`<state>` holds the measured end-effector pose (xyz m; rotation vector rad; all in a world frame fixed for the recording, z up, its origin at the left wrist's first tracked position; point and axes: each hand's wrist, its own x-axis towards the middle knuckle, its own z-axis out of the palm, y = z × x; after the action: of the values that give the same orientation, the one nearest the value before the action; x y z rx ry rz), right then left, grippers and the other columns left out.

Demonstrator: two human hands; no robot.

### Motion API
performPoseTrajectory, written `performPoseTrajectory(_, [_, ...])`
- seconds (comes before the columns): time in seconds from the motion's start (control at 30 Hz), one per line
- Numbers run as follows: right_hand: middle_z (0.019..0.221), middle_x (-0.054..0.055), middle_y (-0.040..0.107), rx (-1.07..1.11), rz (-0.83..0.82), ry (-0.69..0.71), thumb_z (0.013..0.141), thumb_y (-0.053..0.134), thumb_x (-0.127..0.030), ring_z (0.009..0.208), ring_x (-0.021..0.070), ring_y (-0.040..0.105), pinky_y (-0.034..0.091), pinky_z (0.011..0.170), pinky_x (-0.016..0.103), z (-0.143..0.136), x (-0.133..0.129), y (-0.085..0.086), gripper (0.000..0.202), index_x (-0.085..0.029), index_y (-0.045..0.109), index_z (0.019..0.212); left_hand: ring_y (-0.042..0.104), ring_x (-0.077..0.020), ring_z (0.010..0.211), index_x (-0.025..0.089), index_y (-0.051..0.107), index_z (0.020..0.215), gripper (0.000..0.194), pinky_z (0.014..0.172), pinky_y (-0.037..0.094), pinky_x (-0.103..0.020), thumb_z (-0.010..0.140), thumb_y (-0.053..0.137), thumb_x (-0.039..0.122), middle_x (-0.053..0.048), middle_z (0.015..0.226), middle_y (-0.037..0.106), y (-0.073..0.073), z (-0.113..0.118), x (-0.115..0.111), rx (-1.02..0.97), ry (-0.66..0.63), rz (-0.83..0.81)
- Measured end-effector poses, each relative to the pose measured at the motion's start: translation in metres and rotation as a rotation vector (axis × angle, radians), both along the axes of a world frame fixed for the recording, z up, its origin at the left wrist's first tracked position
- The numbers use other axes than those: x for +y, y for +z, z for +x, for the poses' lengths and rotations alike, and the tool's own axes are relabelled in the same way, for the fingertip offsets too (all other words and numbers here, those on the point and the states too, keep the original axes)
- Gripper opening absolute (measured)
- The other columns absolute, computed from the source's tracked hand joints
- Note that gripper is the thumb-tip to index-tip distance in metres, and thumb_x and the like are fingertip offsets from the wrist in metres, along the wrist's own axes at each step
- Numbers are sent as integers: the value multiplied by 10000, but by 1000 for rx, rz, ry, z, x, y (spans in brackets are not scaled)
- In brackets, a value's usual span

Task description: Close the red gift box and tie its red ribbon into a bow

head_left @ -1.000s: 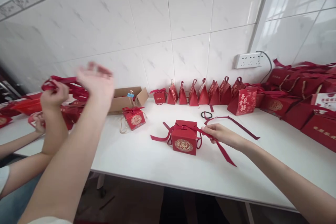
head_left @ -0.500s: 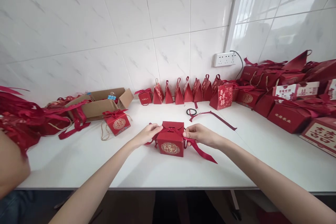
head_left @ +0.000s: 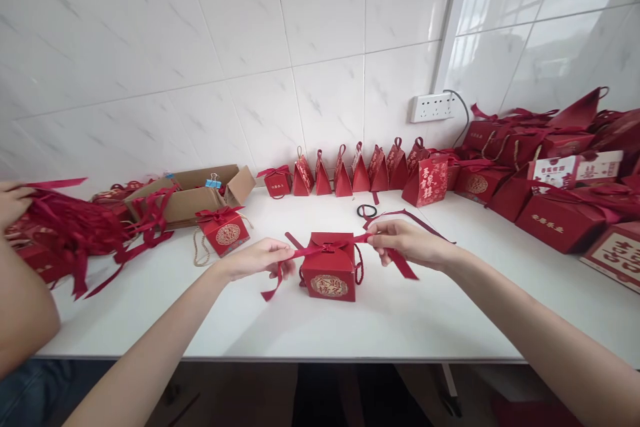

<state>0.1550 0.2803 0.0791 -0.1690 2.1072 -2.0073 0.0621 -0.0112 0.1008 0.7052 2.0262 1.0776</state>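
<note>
On the white table (head_left: pixel 250 333), close to its front edge and between the two hands, sits a red box (head_left: pixel 333 273) with a gold emblem; its back is hidden, and the ribbon (head_left: pixel 327 248) across its top is so near in colour that the knot is hard to make out. The left hand (head_left: pixel 265 259) pinches one end of this ribbon, a short tail hanging below; the right hand (head_left: pixel 400 240) grips the other end, pulled out to the side, though the curled fingers hide just how it is held.

Behind the right hand, a loose ribbon (head_left: pixel 425 221) is partly covered; a black ring (head_left: pixel 367 211) lies beside it. To the left stands a smaller box (head_left: pixel 223 233) with a bow, in front of a carton (head_left: pixel 173 197) whose contents are mostly out of sight; farther left, a co-worker's hand (head_left: pixel 14 205), cut off by the frame, is at a bundle of ribbons (head_left: pixel 65 227); I cannot tell how firmly it grasps them. On the right, a heap of boxes (head_left: pixel 555 220) runs past the edge, many overlapping.
</note>
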Motion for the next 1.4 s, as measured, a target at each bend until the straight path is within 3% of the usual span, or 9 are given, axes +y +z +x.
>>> performPoseTrajectory(0.1, [617,-17,582,71,-9,-93,751,677,-280,503,112,559,468,553,263,-2,5,21,211,-166,590,906,414,-97,407,184,582,763,282,447,314,-226,794,578,464,31,445,490,15,-6,-9,-90,-15,57])
performPoseTrajectory(0.2, [683,32,630,95,-130,-126,749,660,-236,564,135,599,512,604,296,-7,3,44,128,-147,614,828,377,-77,374,203,609,928,222,406,269,-205,786,617,373,56,450,459,35,-12,-11,-58,90,155])
performPoseTrajectory(0.33, [791,99,671,93,-342,6,688,628,-144,728,194,652,545,696,368,-21,-10,57,134,-96,671,805,377,-43,352,150,633,721,173,358,218,-205,755,623,319,-28,625,612,61,-15,4,-3,154,360])
performPoseTrajectory(0.47, [898,70,671,127,-325,111,618,702,-91,794,174,650,526,749,361,-39,-27,56,285,-129,679,899,405,-16,369,151,676,910,231,340,199,-189,688,617,179,-95,925,690,75,-20,27,6,90,520])
performPoseTrajectory(0.63, [736,14,630,135,-229,-4,583,805,-337,600,101,584,473,623,278,-45,-46,56,311,-134,636,746,524,-34,469,189,644,1032,343,316,183,-158,691,670,171,-110,1093,656,74,-23,47,44,87,599])
performPoseTrajectory(0.83, [430,-104,307,380,-61,-149,679,656,-574,423,50,274,231,452,225,-43,-51,65,433,-145,603,684,482,-47,338,136,603,800,262,283,150,-152,756,646,391,-2,567,615,80,-13,64,216,320,627])
performPoseTrajectory(1.03, [454,-78,371,491,9,-192,695,607,-603,443,61,278,206,457,235,-48,-54,69,460,-142,608,684,514,-62,345,142,570,786,234,290,201,-155,785,612,372,1,557,621,87,-6,75,293,296,597])
performPoseTrajectory(1.3, [520,-32,459,560,322,-135,735,598,-550,478,70,355,246,464,232,-22,-23,74,449,-140,552,559,379,-32,296,140,535,629,291,318,235,-157,724,657,387,72,398,431,78,-15,28,210,275,680])
performPoseTrajectory(1.4, [510,-35,441,567,442,-121,753,605,-496,479,74,364,270,463,232,-3,-20,82,424,-146,531,525,508,-78,415,142,519,626,263,340,289,-158,733,658,338,40,473,478,69,-22,12,212,406,695])
